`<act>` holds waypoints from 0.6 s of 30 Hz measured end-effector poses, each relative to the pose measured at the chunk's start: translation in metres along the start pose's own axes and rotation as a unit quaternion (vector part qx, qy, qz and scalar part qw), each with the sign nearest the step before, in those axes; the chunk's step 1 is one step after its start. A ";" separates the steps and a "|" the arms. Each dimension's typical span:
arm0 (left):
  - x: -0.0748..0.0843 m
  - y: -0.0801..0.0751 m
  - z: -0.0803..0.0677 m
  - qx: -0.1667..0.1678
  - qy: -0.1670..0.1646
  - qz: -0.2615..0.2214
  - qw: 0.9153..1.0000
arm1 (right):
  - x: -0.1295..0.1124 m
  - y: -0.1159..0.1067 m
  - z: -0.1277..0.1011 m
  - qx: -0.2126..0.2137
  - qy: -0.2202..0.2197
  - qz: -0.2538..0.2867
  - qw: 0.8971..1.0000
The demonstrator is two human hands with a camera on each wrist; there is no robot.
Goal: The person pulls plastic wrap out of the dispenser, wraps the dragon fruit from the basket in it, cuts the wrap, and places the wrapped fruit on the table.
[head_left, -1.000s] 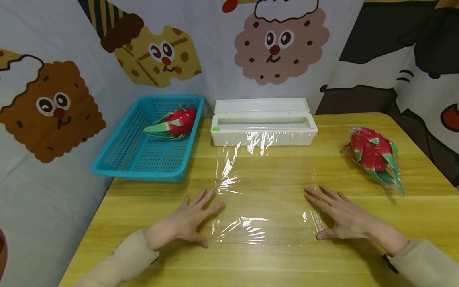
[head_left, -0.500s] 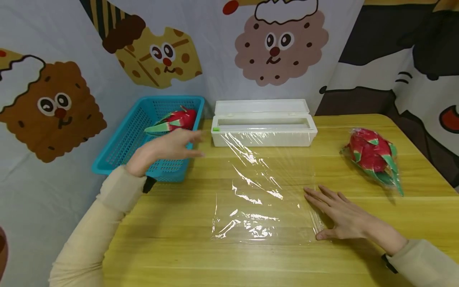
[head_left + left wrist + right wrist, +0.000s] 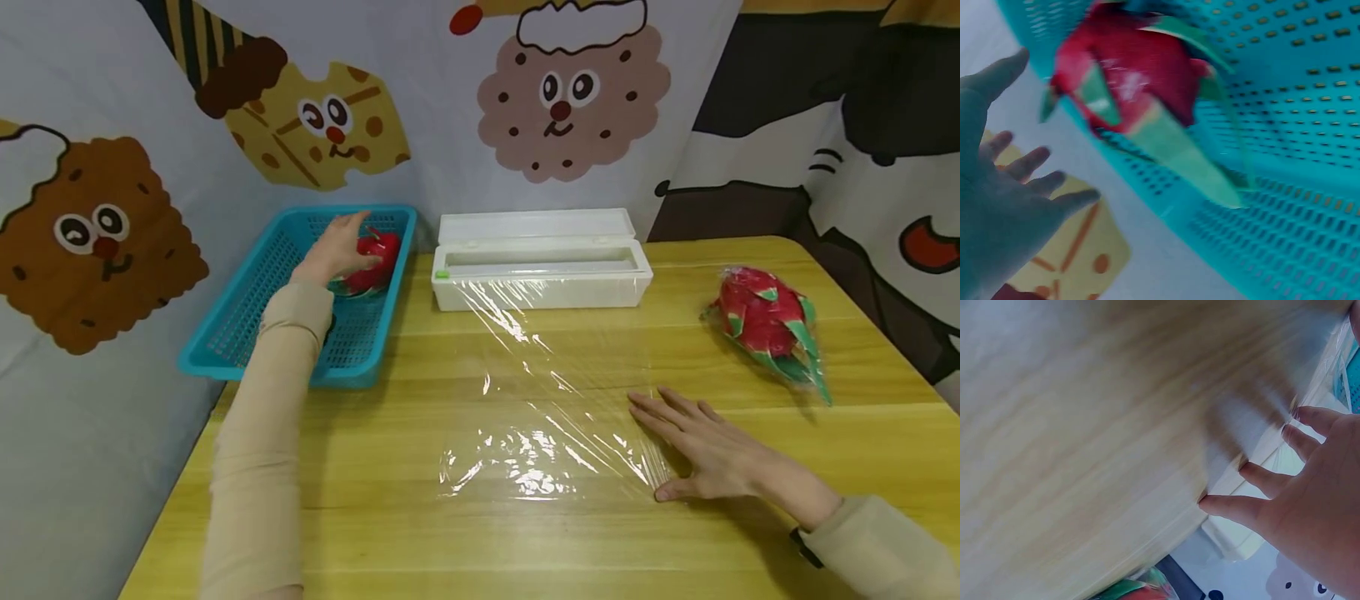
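Left hand [image 3: 335, 243]: I am reaching it, fingers spread, over the dragon fruit [image 3: 372, 260], just right.
Right hand [image 3: 708, 454]: I am pressing it flat on the film [image 3: 551, 400].

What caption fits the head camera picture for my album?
Left hand reaches over a dragon fruit in the blue basket; right hand presses cling film flat.

The left hand [image 3: 335, 247] hides part of the dragon fruit [image 3: 372, 260] beneath it; both wrist views are blurred.
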State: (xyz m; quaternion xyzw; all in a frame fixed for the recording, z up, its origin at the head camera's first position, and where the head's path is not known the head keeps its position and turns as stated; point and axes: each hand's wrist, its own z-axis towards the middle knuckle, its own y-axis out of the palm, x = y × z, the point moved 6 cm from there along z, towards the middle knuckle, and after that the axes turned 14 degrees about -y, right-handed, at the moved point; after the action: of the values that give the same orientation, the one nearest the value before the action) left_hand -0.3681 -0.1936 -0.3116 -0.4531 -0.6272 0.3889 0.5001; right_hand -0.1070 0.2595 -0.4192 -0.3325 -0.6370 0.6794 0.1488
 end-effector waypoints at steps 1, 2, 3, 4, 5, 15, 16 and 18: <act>-0.003 0.003 0.004 0.006 -0.004 0.000 1.000 | 0.000 0.000 0.000 0.001 -0.001 -0.003 1.000; -0.006 0.006 0.007 0.011 -0.010 -0.002 1.000 | 0.000 0.000 0.000 0.001 -0.002 -0.004 1.000; -0.008 0.009 0.010 0.016 -0.016 -0.001 1.000 | 0.000 0.000 0.000 0.002 -0.002 -0.006 1.000; -0.011 0.012 0.013 0.019 -0.024 -0.001 1.000 | 0.000 0.000 0.001 0.002 -0.002 -0.007 1.000; -0.013 0.015 0.016 0.020 -0.031 0.002 0.999 | 0.000 0.000 0.001 0.003 -0.003 -0.006 1.000; -0.024 0.044 0.029 0.039 -0.039 0.014 0.998 | 0.000 0.000 0.000 0.000 0.005 0.010 1.000; -0.024 0.046 0.030 0.046 -0.038 0.016 0.998 | 0.001 -0.001 0.000 0.000 0.005 0.012 1.000; -0.023 0.047 0.032 0.062 -0.032 0.019 0.997 | 0.002 -0.001 -0.001 -0.003 0.008 0.012 1.000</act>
State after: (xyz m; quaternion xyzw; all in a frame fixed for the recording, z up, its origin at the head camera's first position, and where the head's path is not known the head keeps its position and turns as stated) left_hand -0.3891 -0.2030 -0.3688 -0.4199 -0.6088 0.4507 0.4999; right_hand -0.1077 0.2613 -0.4191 -0.3453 -0.6338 0.6768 0.1449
